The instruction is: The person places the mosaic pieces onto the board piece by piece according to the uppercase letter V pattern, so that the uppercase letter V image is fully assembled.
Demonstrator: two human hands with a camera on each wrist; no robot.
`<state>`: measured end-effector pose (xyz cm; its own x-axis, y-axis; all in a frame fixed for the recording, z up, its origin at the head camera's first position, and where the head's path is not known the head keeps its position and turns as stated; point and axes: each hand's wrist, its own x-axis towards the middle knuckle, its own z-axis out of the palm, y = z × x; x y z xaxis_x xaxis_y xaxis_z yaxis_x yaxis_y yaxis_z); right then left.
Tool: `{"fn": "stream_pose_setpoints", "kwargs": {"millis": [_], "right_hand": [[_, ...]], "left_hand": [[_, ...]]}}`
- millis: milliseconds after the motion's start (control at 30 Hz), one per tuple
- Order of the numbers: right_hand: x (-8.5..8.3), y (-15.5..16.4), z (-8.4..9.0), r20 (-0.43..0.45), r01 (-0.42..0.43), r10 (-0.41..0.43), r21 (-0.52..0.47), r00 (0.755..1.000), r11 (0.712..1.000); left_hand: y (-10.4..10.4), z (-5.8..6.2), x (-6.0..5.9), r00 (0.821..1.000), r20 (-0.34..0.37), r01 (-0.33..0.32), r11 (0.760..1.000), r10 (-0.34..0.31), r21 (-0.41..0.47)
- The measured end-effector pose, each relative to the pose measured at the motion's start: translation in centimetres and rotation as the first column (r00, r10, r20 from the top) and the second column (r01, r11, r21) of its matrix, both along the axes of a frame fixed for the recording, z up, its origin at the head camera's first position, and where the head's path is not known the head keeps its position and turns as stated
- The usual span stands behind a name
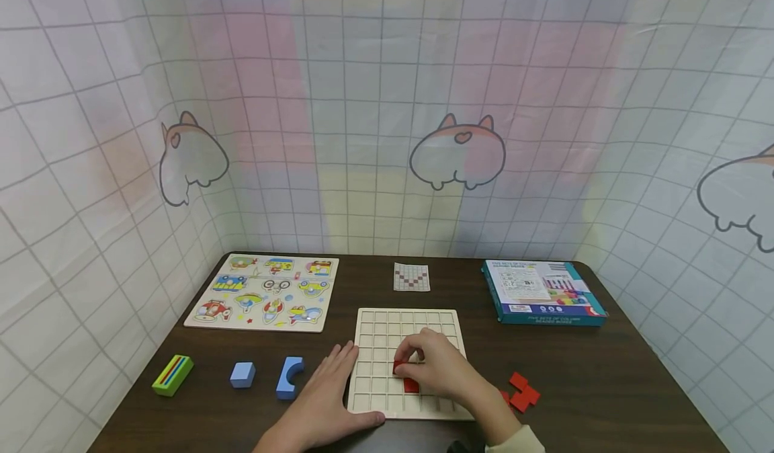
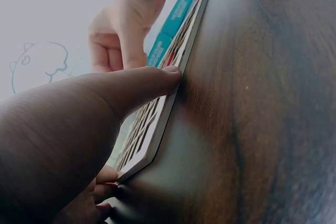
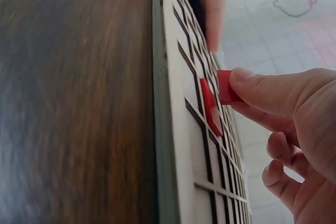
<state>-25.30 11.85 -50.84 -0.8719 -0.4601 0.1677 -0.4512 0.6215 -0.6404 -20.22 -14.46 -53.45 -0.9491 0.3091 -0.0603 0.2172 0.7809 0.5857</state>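
A pale wooden grid board (image 1: 371, 399) lies on the table in the head view. One red square tile (image 1: 411, 386) sits in a cell near its front. Above the board my right hand (image 1: 438, 365) pinches a second red tile (image 3: 226, 86) between thumb and finger, tilted on edge beside the first. My left hand (image 1: 323, 396) lies along the board's left side with fingers straight; its thumb rests on the front edge, as the left wrist view shows. Several loose red tiles (image 1: 525, 396) lie right of the board, partly behind my right forearm.
Behind the board lies a small card with a printed grid pattern (image 1: 411, 277). A picture puzzle board (image 1: 260, 292) is at back left, a teal box (image 1: 544, 292) at back right. Left of my hand are a blue arch block (image 1: 287, 379), a blue cube (image 1: 242, 375) and a green striped block (image 1: 172, 375).
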Motion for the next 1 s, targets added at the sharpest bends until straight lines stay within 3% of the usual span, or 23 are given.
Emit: {"fn": "stream_pose_setpoints", "kwargs": {"millis": [533, 733, 1000], "right_hand": [[0.01, -0.96, -0.67, -0.006, -0.007, 0.007, 0.008, 1.0, 1.0], [0.05, -0.91, -0.86, -0.061, -0.009, 0.011, 0.041, 0.998, 0.999], [0.54, -0.82, -0.92, -0.188, -0.022, 0.053, 0.164, 0.981, 0.986]], "left_hand": [[-0.08, -0.05, -0.06, 1.0, -0.008, 0.006, 1.0, -0.007, -0.005], [-0.05, -0.05, -0.11, 1.0, -0.02, 0.01, 1.0, -0.01, -0.005], [-0.08, -0.19, -0.12, 1.0, -0.02, 0.016, 1.0, -0.016, -0.011]]}}
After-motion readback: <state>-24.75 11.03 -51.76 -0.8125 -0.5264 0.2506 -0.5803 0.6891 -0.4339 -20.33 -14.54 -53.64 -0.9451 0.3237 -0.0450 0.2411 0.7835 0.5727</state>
